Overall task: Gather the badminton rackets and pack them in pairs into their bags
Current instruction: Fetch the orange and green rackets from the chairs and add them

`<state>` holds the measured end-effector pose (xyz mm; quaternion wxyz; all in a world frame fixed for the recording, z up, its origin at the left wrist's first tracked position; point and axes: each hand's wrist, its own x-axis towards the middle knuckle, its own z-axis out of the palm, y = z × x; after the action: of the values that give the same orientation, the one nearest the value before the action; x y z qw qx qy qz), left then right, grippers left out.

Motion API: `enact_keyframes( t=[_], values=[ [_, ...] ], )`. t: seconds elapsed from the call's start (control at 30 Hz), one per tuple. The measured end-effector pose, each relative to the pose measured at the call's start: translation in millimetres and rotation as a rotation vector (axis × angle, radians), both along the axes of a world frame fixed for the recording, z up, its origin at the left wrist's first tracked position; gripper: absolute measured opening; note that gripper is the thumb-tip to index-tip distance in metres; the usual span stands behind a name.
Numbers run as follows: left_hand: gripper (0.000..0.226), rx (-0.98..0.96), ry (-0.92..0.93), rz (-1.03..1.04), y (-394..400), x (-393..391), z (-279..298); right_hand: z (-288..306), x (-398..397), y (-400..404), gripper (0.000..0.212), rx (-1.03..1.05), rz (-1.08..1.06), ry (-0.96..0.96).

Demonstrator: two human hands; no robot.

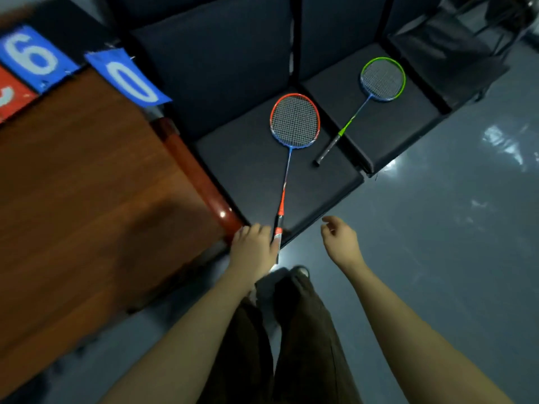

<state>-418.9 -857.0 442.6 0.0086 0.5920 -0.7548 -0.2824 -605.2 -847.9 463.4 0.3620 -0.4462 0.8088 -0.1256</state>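
An orange and blue badminton racket [294,121] lies on a dark chair seat [248,158], its handle sticking out over the seat's front edge. My left hand [253,246] is closed around that handle. A green and blue racket [382,79] lies on the neighbouring seat [388,132], its black handle pointing toward me across the gap between the seats. My right hand [339,237] hovers to the right of the orange racket's handle, fingers loosely curled and holding nothing. No racket bag is in view.
A brown wooden table [87,199] with a rounded red edge fills the left side. On it stands a flip scoreboard [35,62] with blue and red number cards. More dark chairs stand at the back right. The floor [437,243] is grey and glossy.
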Motion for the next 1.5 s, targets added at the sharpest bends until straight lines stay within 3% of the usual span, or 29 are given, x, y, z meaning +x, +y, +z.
enact_keyframes(
  t=[0.1,0.2,0.3,0.43,0.5,0.73,0.83,0.97,1.13,1.5],
  values=[
    [0.036,-0.078,0.003,-0.023,-54.9,-42.6,-19.0,-23.5,-25.7,-51.1,0.032,-0.028,-0.034,-0.012],
    [0.038,0.014,0.011,0.058,-113.2,-79.6,-40.3,-62.8,-50.9,-105.0,0.031,-0.072,-0.064,-0.026],
    [0.04,-0.057,-0.045,0.048,-155.2,-108.0,-85.9,-110.5,-75.1,-155.2,0.031,-0.102,-0.103,-0.032],
    [0.05,-0.009,0.038,0.085,-202.8,-135.1,-164.0,-176.5,-105.8,-206.1,0.034,-0.104,-0.149,-0.04],
    [0.055,0.052,0.012,0.109,-228.0,-144.5,-198.4,-209.2,-119.0,-228.9,0.039,-0.112,-0.164,-0.02],
    [0.073,-0.022,0.019,-0.008,-297.2,-168.9,-287.0,-296.4,-151.4,-292.0,0.062,-0.143,-0.157,0.138],
    [0.074,-0.022,0.208,0.083,-299.8,-172.9,-306.9,-311.2,-154.3,-306.2,0.072,-0.184,-0.184,0.165],
    [0.061,-0.021,0.415,0.162,-293.0,-174.4,-308.4,-316.9,-156.9,-318.1,0.085,-0.188,-0.24,0.156],
    [0.055,-0.093,0.494,0.205,-286.0,-172.4,-280.2,-300.0,-151.9,-309.1,0.079,-0.15,-0.296,0.043],
    [0.055,-0.177,0.508,0.35,-230.8,-127.5,-129.3,-172.2,-91.0,-216.1,0.067,-0.321,-0.305,-0.207]
  ],
)
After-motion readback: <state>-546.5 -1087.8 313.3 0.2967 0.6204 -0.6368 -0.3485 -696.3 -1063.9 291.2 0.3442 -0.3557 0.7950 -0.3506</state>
